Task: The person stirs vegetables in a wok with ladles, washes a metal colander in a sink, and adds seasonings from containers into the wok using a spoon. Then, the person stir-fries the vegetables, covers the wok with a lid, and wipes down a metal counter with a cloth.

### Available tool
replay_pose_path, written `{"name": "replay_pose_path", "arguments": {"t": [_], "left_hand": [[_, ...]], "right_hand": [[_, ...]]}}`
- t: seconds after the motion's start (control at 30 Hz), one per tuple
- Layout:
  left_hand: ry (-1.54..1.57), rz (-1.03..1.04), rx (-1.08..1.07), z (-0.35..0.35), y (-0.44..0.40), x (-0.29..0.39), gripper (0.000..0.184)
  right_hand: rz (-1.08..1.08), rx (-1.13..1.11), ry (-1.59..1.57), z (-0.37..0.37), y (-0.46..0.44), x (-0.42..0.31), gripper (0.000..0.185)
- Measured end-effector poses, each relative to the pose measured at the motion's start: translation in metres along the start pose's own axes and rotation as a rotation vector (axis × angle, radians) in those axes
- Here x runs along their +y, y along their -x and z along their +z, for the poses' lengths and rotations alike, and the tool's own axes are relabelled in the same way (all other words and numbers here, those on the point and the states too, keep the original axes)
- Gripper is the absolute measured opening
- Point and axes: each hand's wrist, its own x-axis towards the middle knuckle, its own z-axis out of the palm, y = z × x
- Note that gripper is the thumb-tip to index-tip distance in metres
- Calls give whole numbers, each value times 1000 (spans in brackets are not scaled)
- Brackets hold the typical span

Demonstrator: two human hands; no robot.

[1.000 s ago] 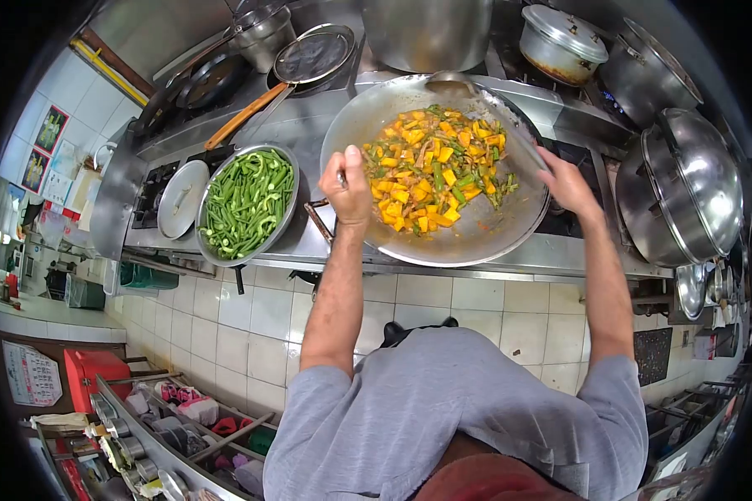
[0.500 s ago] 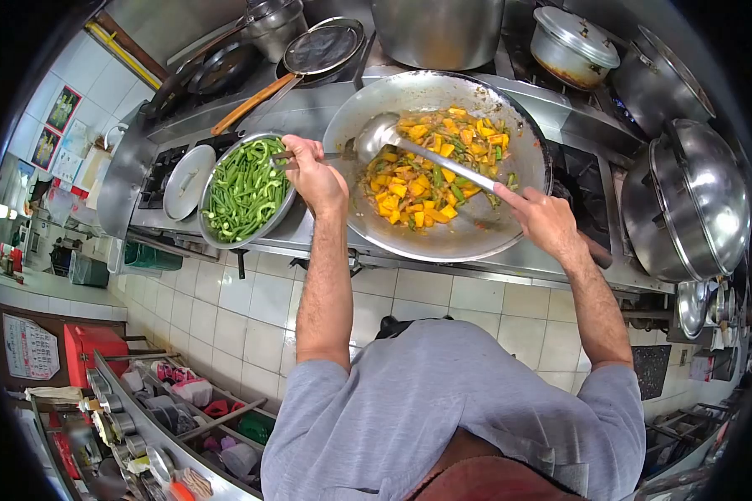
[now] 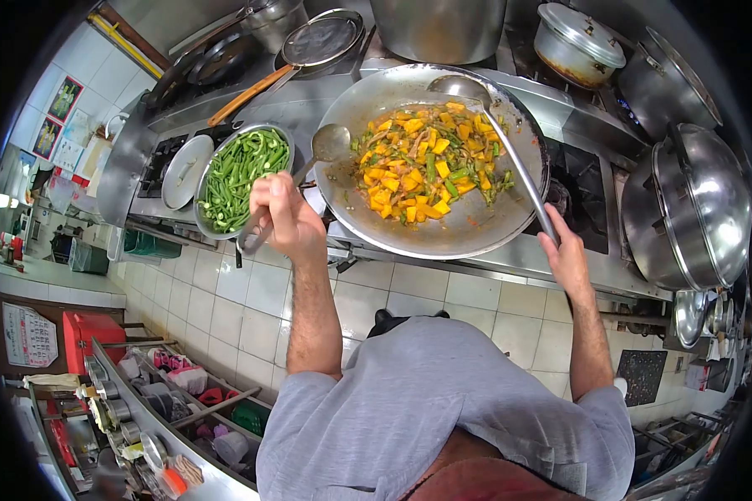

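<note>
A wide metal wok (image 3: 476, 235) holds cooked orange cubes and green pieces (image 3: 418, 163), piled in its middle. My left hand (image 3: 287, 217) is closed around the handle of a large metal spoon (image 3: 332, 144), whose bowl hangs at the wok's left rim. With my right hand (image 3: 566, 255), at the wok's right front, I grip a long-handled ladle (image 3: 518, 159). The ladle's bowl lies by the far inner rim, above the food. Left of the wok sits a metal bowl (image 3: 200, 214) of cut green vegetables (image 3: 241, 175), partly behind my left hand.
A round lid (image 3: 187, 172) lies left of the bowl. Behind the wok stand a tall pot (image 3: 439, 33), a wooden-handled strainer (image 3: 322, 40) and a lidded pot (image 3: 578, 46). Large metal bowls (image 3: 702, 200) lean at the right. Tiled floor (image 3: 368, 292) shows below the stove.
The ladle's bowl has moved from the wok's left side to its far rim. My left hand has drawn the spoon down and left, away from the ladle. My right hand has lowered.
</note>
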Motion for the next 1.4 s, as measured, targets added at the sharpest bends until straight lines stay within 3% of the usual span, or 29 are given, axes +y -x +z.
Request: {"name": "replay_pose_path", "arguments": {"t": [0.13, 0.27, 0.33, 0.37, 0.4, 0.47, 0.6, 0.77, 0.93, 1.13, 1.2, 1.27, 1.4], "left_hand": [[-52, 120, -33, 5, 16, 1, 23], [-254, 14, -15, 26, 43, -6, 22], [-332, 20, -165, 19, 66, -22, 19], [-364, -87, -168, 30, 77, -10, 21], [-297, -50, -304, 27, 85, -14, 30], [-266, 81, -492, 23, 106, -25, 31], [-117, 29, -974, 9, 129, -13, 21], [-221, 72, -1250, -48, 92, 0, 20], [-122, 32, -1290, -93, 60, 9, 24], [39, -238, -1271, -114, 30, 22, 36], [-1, -224, -1250, -126, 19, 27, 35], [-245, -354, -1020, -148, 9, 27, 31], [-339, -753, -730, -210, 6, 7, 14]], "right_hand": [[420, -182, -492, 16, 22, -16, 56], [517, -343, -816, 32, 33, -41, 46], [575, -372, -1159, 45, 35, -50, 40], [534, -436, -1335, 52, 36, -44, 36], [526, -462, -1328, 59, 35, -52, 36], [531, -335, -1547, 76, 35, -70, 33], [570, -242, -1549, 103, 33, -91, 30], [608, -114, -1347, 141, 33, -146, 34], [710, 51, -1220, 169, 30, -201, 40], [633, 28, -1105, 177, 35, -215, 42], [614, 67, -1207, 174, 31, -223, 43], [588, 65, -1199, 164, 27, -223, 45], [566, 82, -936, 147, 23, -211, 45]]}}
